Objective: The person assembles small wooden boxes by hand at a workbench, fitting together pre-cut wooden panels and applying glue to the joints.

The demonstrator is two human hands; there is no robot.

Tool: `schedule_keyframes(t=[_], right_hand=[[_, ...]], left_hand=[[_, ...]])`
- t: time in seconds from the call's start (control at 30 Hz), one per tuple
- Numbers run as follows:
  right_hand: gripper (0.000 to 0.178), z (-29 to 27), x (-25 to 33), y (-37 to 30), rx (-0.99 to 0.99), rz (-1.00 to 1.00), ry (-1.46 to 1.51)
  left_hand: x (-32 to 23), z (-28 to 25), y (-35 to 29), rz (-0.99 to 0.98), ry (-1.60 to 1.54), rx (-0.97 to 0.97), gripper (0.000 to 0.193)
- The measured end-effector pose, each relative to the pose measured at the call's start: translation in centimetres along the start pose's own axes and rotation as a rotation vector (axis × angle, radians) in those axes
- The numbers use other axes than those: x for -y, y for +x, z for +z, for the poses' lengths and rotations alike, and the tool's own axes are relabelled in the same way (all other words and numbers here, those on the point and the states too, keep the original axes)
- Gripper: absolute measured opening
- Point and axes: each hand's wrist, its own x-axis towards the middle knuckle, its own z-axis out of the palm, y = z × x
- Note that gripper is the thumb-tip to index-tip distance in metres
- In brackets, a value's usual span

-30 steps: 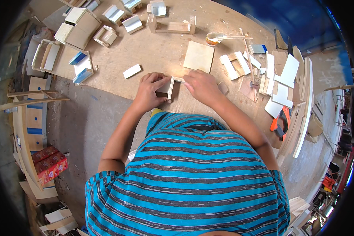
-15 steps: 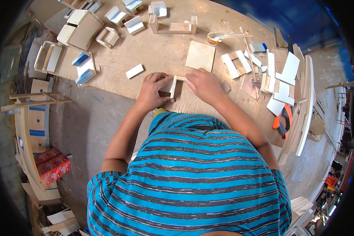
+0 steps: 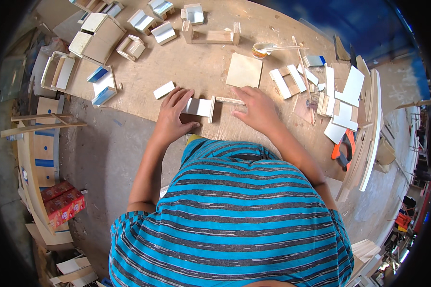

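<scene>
Wooden assembly [image 3: 211,111] is lying lengthwise, left to right.
Wide left hand [image 3: 171,115] is adjoining its white panel [image 3: 198,107]; wide right hand [image 3: 256,109] is touching its opposite strip [image 3: 228,100].

Wooden assembly [image 3: 211,110] bars the left hand [image 3: 174,115] rightward.

A woodworking shop is indicated by the bench [image 3: 177,64], strewn with offcuts [image 3: 352,87] and a saw [image 3: 351,141] at right and small wooden frames [image 3: 138,47] at far left.
</scene>
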Motion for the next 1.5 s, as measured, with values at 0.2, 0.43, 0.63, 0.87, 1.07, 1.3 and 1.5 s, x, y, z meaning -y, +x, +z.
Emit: schedule_keyframes(t=[0.2,0.43,0.63,0.87,1.07,1.3,1.5], right_hand=[[0.059,0.1,-0.2,0.1,0.013,-0.013,0.001],[0.06,0.0,-0.2,0.1,0.017,-0.007,0.005],[0.05,0.3,-0.4,0.1,-0.033,-0.024,0.014],[0.03,0.6,-0.8,0.3,-0.044,-0.033,0.057],[0.021,1.2,-0.8,0.5,-0.071,-0.051,0.038],[0.016,1.7,-0.9,0.6,-0.11,-0.088,-0.008],[0.016,1.7,-0.9,0.6,-0.112,-0.087,-0.011]], left_hand=[[-0.2,0.2,0.0,0.015,0.014,-0.014,0.084],[0.0,0.9,0.6,0.083,0.03,-0.044,0.073],[-0.2,1.1,1.1,0.06,0.025,-0.054,0.063],[-1.3,1.1,1.7,0.038,0.041,-0.057,0.055],[-0.9,1.4,1.6,0.051,-0.003,-0.038,0.054],[-0.4,1.6,1.6,0.041,-0.036,-0.031,0.056],[-0.3,1.6,1.8,0.051,-0.047,-0.021,0.055]])
